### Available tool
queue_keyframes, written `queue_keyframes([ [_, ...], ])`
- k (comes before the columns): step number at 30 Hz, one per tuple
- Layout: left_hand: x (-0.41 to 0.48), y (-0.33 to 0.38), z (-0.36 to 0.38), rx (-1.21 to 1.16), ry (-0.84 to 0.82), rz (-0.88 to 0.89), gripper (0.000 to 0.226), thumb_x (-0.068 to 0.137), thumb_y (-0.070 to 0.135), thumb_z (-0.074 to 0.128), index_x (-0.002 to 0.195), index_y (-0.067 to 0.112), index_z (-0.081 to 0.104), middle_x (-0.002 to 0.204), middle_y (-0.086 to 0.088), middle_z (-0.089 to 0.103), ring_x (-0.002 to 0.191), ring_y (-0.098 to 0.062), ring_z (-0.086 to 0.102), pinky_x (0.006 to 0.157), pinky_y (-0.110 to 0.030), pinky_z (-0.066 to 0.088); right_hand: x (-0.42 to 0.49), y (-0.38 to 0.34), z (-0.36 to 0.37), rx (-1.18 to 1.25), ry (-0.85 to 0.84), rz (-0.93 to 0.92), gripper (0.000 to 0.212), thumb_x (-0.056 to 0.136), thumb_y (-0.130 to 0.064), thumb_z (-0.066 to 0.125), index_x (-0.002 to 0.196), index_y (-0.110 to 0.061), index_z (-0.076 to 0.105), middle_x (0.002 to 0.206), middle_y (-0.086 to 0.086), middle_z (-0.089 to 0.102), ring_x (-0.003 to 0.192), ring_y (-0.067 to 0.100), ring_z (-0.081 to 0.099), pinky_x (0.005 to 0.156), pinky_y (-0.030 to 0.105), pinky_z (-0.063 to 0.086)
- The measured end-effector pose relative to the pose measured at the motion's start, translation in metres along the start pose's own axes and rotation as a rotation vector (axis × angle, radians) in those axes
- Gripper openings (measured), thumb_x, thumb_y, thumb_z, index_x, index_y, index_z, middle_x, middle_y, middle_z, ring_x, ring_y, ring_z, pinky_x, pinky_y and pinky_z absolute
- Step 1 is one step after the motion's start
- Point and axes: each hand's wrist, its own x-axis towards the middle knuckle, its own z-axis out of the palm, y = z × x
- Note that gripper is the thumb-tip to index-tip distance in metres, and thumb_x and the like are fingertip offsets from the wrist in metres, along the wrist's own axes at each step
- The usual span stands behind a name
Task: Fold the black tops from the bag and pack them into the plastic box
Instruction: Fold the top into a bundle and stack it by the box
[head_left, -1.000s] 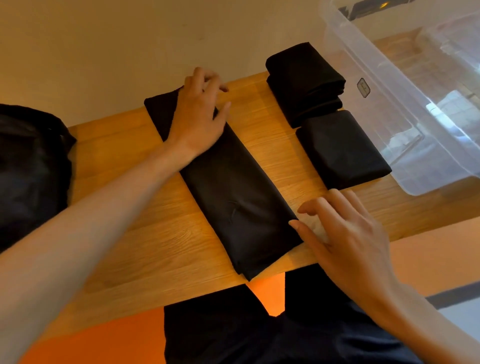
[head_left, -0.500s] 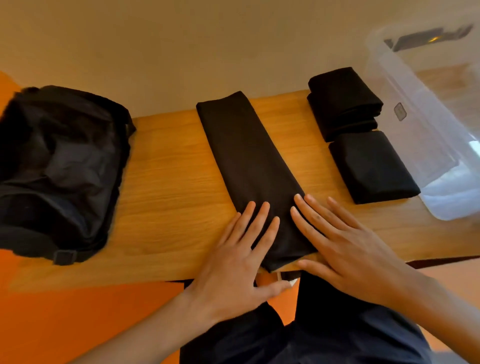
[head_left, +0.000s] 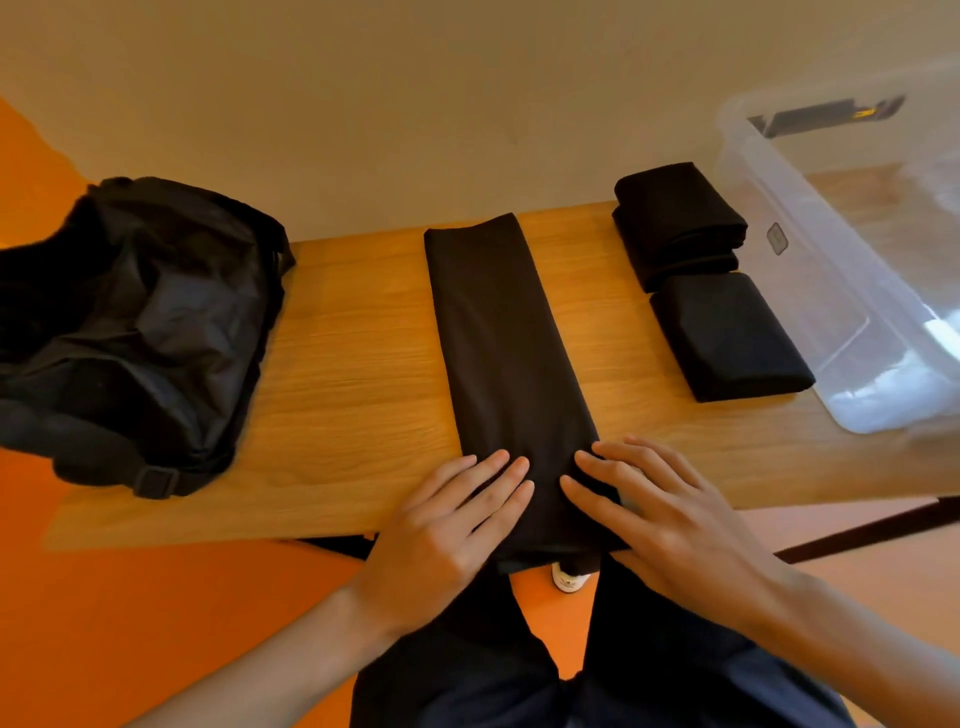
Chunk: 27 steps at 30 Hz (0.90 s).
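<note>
A black top (head_left: 504, 343), folded into a long narrow strip, lies lengthwise across the middle of the wooden table (head_left: 353, 364), its near end at the front edge. My left hand (head_left: 447, 530) and my right hand (head_left: 660, 514) both rest flat on that near end, fingers straight. A black bag (head_left: 135, 322) sits at the table's left end. Two folded black tops (head_left: 675, 228) (head_left: 727, 338) lie side by side to the right. Beyond them stands the clear plastic box (head_left: 810, 218), with nothing black inside that I can see.
A pale wall runs just behind the table. The floor under the table's front edge is orange at the left and paler at the right. My dark trousers and a white shoe tip (head_left: 569, 579) show below the near edge.
My left hand has left the strip's far end and come down onto the near end beside my right hand. The view swung left, bringing the bag into sight.
</note>
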Motion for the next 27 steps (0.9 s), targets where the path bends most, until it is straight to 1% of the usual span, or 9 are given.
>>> queue_keyframes([
  [3,-0.014,0.0,-0.001,0.004,0.028,0.051,0.04,0.11,0.0,0.033,0.135,0.001,0.065,0.144,-0.015,0.059,0.14,-0.031,0.051,0.109,-0.046,0.048,-0.002,-0.003,0.003,0.036,0.07,-0.096,0.041,0.096,-0.022,0.061,0.136,-0.013,0.065,0.135,0.011,0.063,0.128,0.028,0.056,0.113,0.04,0.035],
  [6,-0.024,-0.004,-0.002,-0.017,0.068,0.087,0.029,0.105,0.0,0.054,0.131,0.001,0.067,0.142,-0.014,0.061,0.138,-0.029,0.053,0.107,-0.045,0.05,-0.003,0.0,0.002,0.046,0.101,-0.159,0.037,0.1,-0.016,0.059,0.136,-0.012,0.065,0.134,0.01,0.065,0.124,0.026,0.06,0.104,0.038,0.043],
  [10,-0.023,-0.012,-0.006,-0.041,0.129,0.113,0.023,0.101,0.0,0.062,0.12,0.001,0.074,0.133,-0.012,0.068,0.131,-0.027,0.06,0.099,-0.043,0.054,0.001,0.009,-0.001,0.051,0.152,-0.212,0.031,0.103,-0.016,0.056,0.131,-0.011,0.069,0.132,0.007,0.067,0.119,0.023,0.065,0.096,0.039,0.048],
  [15,-0.019,-0.018,-0.004,0.024,0.174,0.166,0.022,0.102,0.003,0.062,0.12,0.003,0.074,0.131,-0.012,0.069,0.122,-0.026,0.065,0.095,-0.04,0.053,0.004,0.012,0.001,0.051,0.21,-0.253,0.027,0.104,-0.015,0.057,0.126,-0.01,0.072,0.128,0.007,0.07,0.115,0.023,0.066,0.094,0.037,0.048],
  [18,-0.014,-0.018,0.0,0.025,0.198,0.136,0.027,0.106,0.002,0.052,0.123,0.005,0.073,0.125,-0.012,0.07,0.112,-0.026,0.067,0.091,-0.036,0.052,0.001,0.01,0.003,0.025,0.268,-0.246,0.024,0.102,-0.012,0.06,0.12,-0.007,0.075,0.12,0.009,0.073,0.103,0.023,0.07,0.084,0.037,0.052],
  [20,-0.01,-0.018,0.0,-0.013,0.208,0.117,0.031,0.108,0.004,0.046,0.12,0.005,0.074,0.121,-0.012,0.072,0.107,-0.026,0.068,0.089,-0.035,0.05,0.0,0.01,0.005,0.038,0.319,-0.236,0.022,0.102,-0.011,0.06,0.116,-0.005,0.076,0.112,0.01,0.074,0.092,0.024,0.071,0.077,0.037,0.053],
  [21,-0.009,-0.018,-0.001,-0.027,0.211,0.119,0.031,0.108,0.005,0.046,0.119,0.005,0.075,0.119,-0.011,0.072,0.106,-0.025,0.068,0.089,-0.036,0.05,0.001,0.011,0.007,0.053,0.335,-0.23,0.022,0.102,-0.012,0.06,0.116,-0.005,0.076,0.111,0.01,0.074,0.091,0.024,0.07,0.076,0.037,0.052],
  [24,-0.008,-0.019,-0.005,-0.069,0.195,0.116,0.031,0.108,0.006,0.046,0.116,0.006,0.076,0.118,-0.009,0.072,0.108,-0.023,0.068,0.091,-0.037,0.048,0.002,0.011,0.006,0.143,0.339,-0.183,0.021,0.104,-0.018,0.057,0.119,-0.012,0.071,0.116,0.007,0.073,0.104,0.023,0.066,0.084,0.037,0.049],
  [27,-0.006,-0.021,-0.008,-0.195,0.17,0.041,0.025,0.103,0.006,0.053,0.117,0.006,0.074,0.122,-0.008,0.07,0.116,-0.023,0.066,0.096,-0.036,0.045,0.006,0.012,-0.001,0.258,0.294,-0.128,0.022,0.103,-0.022,0.058,0.113,-0.013,0.075,0.125,0.002,0.07,0.119,0.019,0.062,0.092,0.04,0.049],
])
